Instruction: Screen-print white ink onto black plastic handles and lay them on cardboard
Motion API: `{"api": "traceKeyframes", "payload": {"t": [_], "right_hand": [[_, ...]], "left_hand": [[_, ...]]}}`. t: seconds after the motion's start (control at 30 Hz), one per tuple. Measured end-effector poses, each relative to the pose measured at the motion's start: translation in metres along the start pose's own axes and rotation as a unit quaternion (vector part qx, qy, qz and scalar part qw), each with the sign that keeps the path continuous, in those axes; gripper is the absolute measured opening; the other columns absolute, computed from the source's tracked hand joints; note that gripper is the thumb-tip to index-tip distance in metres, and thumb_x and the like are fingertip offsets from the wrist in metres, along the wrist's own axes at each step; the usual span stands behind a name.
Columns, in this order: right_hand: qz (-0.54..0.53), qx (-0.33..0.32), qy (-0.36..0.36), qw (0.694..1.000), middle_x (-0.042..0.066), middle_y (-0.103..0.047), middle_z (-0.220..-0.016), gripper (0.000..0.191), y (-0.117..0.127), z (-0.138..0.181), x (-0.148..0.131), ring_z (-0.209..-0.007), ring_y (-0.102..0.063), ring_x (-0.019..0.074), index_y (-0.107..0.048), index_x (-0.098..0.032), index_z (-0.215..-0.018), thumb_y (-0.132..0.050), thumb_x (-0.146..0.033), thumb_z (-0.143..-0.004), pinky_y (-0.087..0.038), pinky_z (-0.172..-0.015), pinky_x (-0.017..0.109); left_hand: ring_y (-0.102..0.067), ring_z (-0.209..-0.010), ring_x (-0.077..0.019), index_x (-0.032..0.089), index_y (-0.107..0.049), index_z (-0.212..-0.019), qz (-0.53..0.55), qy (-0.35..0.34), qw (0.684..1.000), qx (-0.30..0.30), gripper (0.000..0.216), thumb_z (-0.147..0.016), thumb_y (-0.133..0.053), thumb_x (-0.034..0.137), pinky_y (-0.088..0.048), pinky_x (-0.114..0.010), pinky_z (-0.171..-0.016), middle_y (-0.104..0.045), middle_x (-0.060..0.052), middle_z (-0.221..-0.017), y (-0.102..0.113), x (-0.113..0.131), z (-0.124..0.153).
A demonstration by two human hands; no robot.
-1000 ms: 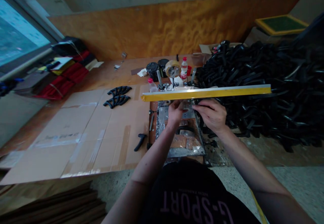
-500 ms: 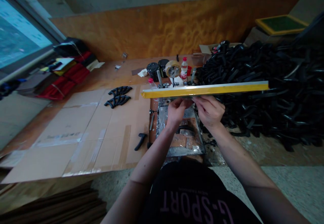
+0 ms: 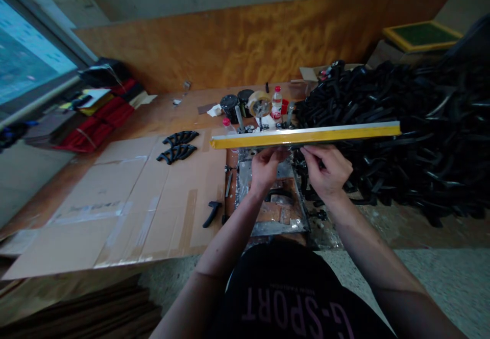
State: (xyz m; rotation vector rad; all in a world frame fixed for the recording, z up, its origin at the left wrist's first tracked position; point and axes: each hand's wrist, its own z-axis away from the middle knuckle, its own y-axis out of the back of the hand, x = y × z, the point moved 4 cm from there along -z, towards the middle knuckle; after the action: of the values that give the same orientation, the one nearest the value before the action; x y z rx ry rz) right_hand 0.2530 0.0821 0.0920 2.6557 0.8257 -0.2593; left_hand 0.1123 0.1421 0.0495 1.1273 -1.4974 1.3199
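A long yellow-edged screen frame (image 3: 306, 135) hangs raised and level over a small metal printing jig (image 3: 272, 201). My left hand (image 3: 265, 168) reaches up under the frame with its fingers curled; what they grip is hidden. My right hand (image 3: 327, 169) is beside it, fingers bent against the frame's underside near a black plastic piece. A curved black part (image 3: 278, 194) lies on the jig below both hands.
A large heap of black plastic parts (image 3: 406, 135) fills the right of the bench. Cardboard sheets (image 3: 126, 196) cover the left, with two rows of black parts (image 3: 178, 146) and one loose part (image 3: 212, 213). Tape roll (image 3: 259, 104), bottle (image 3: 276, 103) and ink cans (image 3: 230, 106) stand behind.
The frame has risen slightly. My right hand has shifted a little to the right under it; the left hand stays beneath the frame.
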Motion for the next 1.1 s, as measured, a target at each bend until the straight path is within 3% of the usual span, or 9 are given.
{"api": "traceKeyframes", "payload": {"t": [0.23,0.63,0.9,1.1], "right_hand": [[-0.011,-0.019,0.006,1.0,0.002,-0.074,-0.088,0.018,-0.008,0.003,-0.009,-0.077,-0.069,0.0164,-0.07,-0.024,-0.1,-0.063,-0.018,-0.085,-0.056,-0.07,0.029],[0.016,-0.02,0.008,1.0,0.003,-0.074,-0.086,0.012,-0.019,0.007,-0.006,-0.077,-0.069,0.0162,-0.071,-0.023,-0.092,-0.062,-0.019,-0.085,-0.054,-0.071,0.028],[0.08,-0.015,0.047,0.996,0.003,-0.073,-0.079,0.012,-0.02,0.004,-0.01,-0.073,-0.068,0.0153,-0.069,-0.021,-0.087,-0.058,-0.019,-0.087,-0.051,-0.068,0.025],[0.13,-0.026,0.028,0.991,0.004,-0.071,-0.079,0.014,-0.025,0.008,-0.01,-0.072,-0.065,0.016,-0.068,-0.021,-0.089,-0.053,-0.023,-0.09,-0.047,-0.066,0.027]], "left_hand": [[-0.068,-0.073,-0.0188,0.016,-0.072,-0.078,0.006,-0.001,1.0,-0.013,0.031,-0.073,-0.07,0.046,-0.055,-0.031,-0.072,-0.073,-0.005,-0.074,0.0,0.0,0.0],[-0.066,-0.074,-0.019,0.016,-0.072,-0.077,0.005,-0.014,1.0,-0.01,0.034,-0.073,-0.069,0.049,-0.053,-0.03,-0.069,-0.072,-0.006,-0.073,0.0,0.001,0.003],[-0.061,-0.064,-0.0127,0.016,-0.069,-0.071,0.028,-0.019,0.999,-0.03,0.029,-0.075,-0.067,0.045,-0.05,-0.026,-0.067,-0.069,-0.002,-0.068,-0.003,0.005,0.009],[-0.059,-0.063,-0.0107,0.016,-0.068,-0.072,0.045,-0.008,0.999,-0.02,0.023,-0.075,-0.066,0.039,-0.048,-0.024,-0.067,-0.067,0.0,-0.067,-0.002,0.003,0.011]]}}
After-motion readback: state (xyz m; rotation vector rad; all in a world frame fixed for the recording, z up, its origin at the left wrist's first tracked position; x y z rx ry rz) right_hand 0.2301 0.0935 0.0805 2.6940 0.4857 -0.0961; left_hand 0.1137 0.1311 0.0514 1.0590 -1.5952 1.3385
